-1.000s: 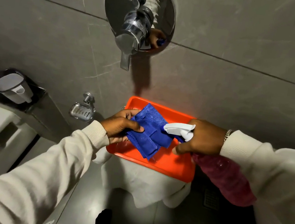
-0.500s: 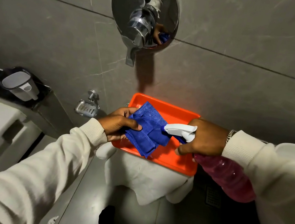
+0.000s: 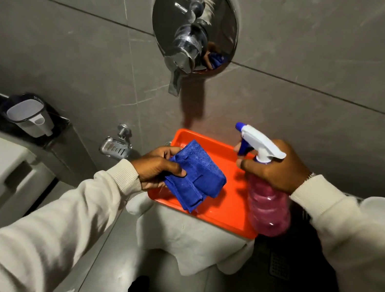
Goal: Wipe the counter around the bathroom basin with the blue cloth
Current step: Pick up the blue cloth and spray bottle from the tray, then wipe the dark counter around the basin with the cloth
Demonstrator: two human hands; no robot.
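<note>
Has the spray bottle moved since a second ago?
Yes. The spray bottle swung upright and right, off the blue cloth, toward the orange tray's right edge.

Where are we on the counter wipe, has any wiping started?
Not yet. Done: the left hand holds the folded blue cloth and the right hand the spray bottle, both above the orange tray. Left: every bit of wiping; the cloth touches no counter.
</note>
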